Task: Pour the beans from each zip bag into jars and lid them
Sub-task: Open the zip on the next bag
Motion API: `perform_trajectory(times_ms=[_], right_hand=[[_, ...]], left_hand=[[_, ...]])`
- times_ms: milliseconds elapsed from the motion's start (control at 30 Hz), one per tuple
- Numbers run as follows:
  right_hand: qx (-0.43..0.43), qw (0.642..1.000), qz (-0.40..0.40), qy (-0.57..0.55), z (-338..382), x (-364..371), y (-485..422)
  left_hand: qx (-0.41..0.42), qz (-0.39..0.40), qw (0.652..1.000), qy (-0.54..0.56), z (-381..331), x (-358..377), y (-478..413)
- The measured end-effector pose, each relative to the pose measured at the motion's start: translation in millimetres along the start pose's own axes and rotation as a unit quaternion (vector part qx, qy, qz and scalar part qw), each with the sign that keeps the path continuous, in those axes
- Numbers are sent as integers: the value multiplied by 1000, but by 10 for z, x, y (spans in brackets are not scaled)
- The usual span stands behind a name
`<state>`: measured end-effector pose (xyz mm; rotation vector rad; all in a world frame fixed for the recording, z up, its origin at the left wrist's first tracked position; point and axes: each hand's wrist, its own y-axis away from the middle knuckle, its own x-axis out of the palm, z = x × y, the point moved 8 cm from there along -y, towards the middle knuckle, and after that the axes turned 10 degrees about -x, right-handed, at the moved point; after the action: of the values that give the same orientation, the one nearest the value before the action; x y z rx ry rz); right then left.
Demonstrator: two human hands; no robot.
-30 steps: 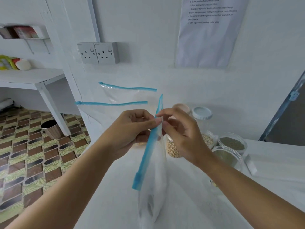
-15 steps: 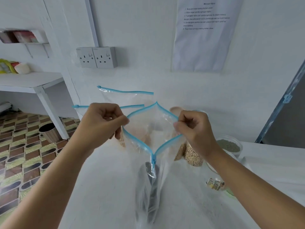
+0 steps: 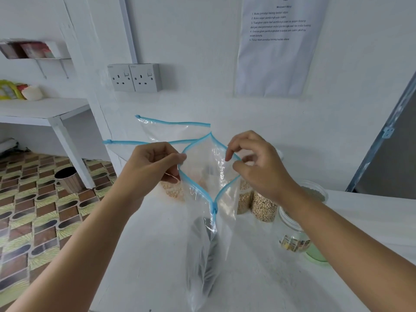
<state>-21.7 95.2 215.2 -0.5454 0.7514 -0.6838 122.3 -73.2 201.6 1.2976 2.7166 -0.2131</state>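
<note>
A clear zip bag [image 3: 209,233] with a blue zip hangs upright over the white table [image 3: 146,244], its mouth pulled wide and dark beans low inside it. My left hand [image 3: 153,170] pinches the left rim of the mouth. At the right rim my right hand [image 3: 258,167] has its fingers loosened and apart, index tip just inside the mouth. Behind my right wrist stand two jars of pale beans [image 3: 263,206], a clear label-bearing jar [image 3: 290,233] and a jar of green beans [image 3: 315,192]. Another jar of pale beans [image 3: 173,190] shows behind my left hand.
Two flat clear zip bags [image 3: 171,131] lean against the wall behind. A green lid [image 3: 317,253] lies at the right. The table's left edge drops to a patterned floor with a metal bin [image 3: 69,179]. Wall sockets [image 3: 135,77] and a paper sheet [image 3: 279,46] are above.
The zip went from closed and held edge-on to pulled wide by both hands. Since then my right hand's fingers have loosened on the right rim; the left hand keeps its pinch.
</note>
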Motion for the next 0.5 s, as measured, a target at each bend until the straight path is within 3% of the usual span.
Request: perform_trajectory(times_ms=[100,200,367,500], right_hand=[[-89,995,23,34,243,53,12],[-101,990,100,-10,427,203,18],[-238,948,178,118,804,407,110],[-237,940,218,109,799,467,147]], left_hand=[[-21,-20,1000,13,80,-14,-33],[-47,-27,998,36,142,-26,-123],[-80,-40,994,65,190,-65,-214],[-80,-41,993,81,229,-93,-161]])
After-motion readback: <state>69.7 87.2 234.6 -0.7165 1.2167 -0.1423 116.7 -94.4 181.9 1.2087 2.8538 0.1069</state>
